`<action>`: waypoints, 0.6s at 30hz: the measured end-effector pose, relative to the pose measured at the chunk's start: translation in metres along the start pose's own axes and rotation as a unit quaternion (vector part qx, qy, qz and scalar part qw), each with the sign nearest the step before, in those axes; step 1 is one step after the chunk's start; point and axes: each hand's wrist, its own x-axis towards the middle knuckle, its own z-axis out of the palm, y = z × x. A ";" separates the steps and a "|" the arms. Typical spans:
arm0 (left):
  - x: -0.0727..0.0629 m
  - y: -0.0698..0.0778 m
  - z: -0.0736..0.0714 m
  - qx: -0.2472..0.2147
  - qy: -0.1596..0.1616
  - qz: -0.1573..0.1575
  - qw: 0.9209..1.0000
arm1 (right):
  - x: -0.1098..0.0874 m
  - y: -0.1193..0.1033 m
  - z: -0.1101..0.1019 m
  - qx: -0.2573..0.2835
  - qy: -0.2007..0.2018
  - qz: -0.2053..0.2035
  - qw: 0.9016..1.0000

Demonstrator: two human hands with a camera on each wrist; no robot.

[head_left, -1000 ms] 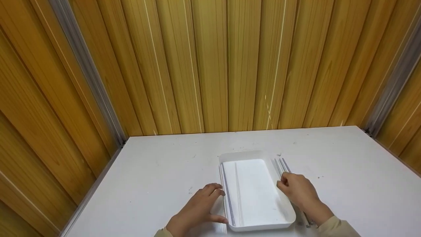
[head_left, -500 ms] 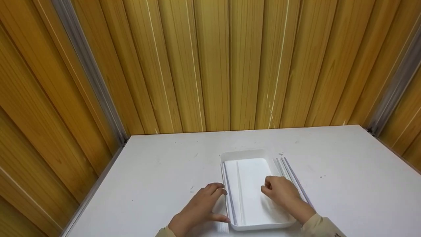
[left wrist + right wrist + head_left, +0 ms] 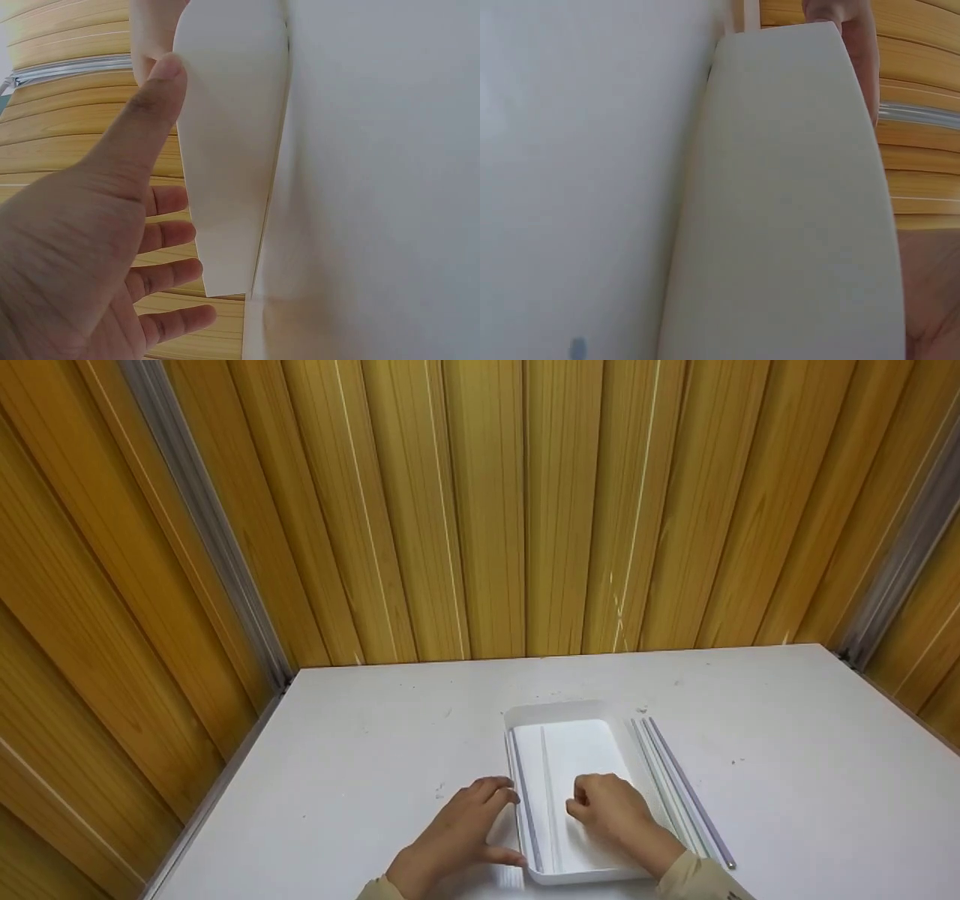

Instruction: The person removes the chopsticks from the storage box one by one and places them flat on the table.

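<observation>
A white rectangular tray (image 3: 585,877) stands near the front of the table. Inside, a purple chopstick-like stick (image 3: 526,802) lies along the left wall, with a pale one (image 3: 550,802) beside it. My left hand (image 3: 461,829) rests at the tray's left side, fingers and thumb spread; in the left wrist view its thumb (image 3: 142,116) touches the rim. My right hand (image 3: 611,814) is over the tray's middle with curled fingers; I cannot tell whether it holds a pale stick. In the right wrist view the tray's outer wall (image 3: 787,187) hides most of it.
Right of the tray, a purple stick (image 3: 691,791), a greenish one and a white one lie side by side on the white table (image 3: 375,757). Wood-patterned panels (image 3: 487,510) rise behind the table and at both sides.
My right hand has moved left from the sticks beside the tray to over the tray's middle, uncovering those sticks. My left hand has stayed at the tray's left side.
</observation>
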 end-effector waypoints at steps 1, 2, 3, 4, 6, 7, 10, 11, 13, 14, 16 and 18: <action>0.000 0.000 0.000 0.001 0.003 0.002 1.000 | 0.000 -0.001 0.001 0.000 -0.002 -0.003 1.000; 0.000 0.000 0.000 0.002 0.006 0.003 1.000 | 0.000 -0.002 0.002 0.001 -0.004 -0.005 1.000; -0.001 0.000 0.000 0.004 0.008 0.005 1.000 | 0.000 -0.003 0.004 0.004 -0.008 -0.008 1.000; -0.001 0.000 0.000 0.005 0.010 0.005 1.000 | 0.000 -0.004 0.005 0.005 -0.014 -0.010 1.000; -0.001 0.000 0.001 0.004 0.012 0.006 1.000 | 0.001 -0.006 0.007 0.006 -0.018 -0.015 1.000; -0.001 0.000 0.001 0.004 0.012 0.006 1.000 | 0.001 -0.007 0.007 0.007 -0.018 -0.017 1.000; -0.001 0.000 0.001 0.003 0.012 0.003 1.000 | 0.002 -0.010 0.009 0.007 -0.019 -0.021 1.000; -0.001 0.000 0.001 0.003 0.012 0.002 1.000 | 0.003 -0.012 0.009 0.008 -0.020 -0.021 1.000; 0.000 0.000 0.000 0.004 0.008 -0.001 1.000 | 0.003 -0.014 0.010 0.009 -0.025 -0.023 0.999; 0.000 0.000 0.000 0.003 0.006 -0.003 1.000 | 0.004 -0.015 0.011 0.011 -0.031 -0.023 0.999; 0.001 0.000 0.000 0.001 0.001 -0.005 1.000 | 0.005 -0.016 0.012 0.014 -0.039 -0.025 0.999; 0.001 0.001 -0.001 -0.001 -0.002 -0.006 1.000 | 0.005 -0.018 0.014 0.015 -0.041 -0.029 0.999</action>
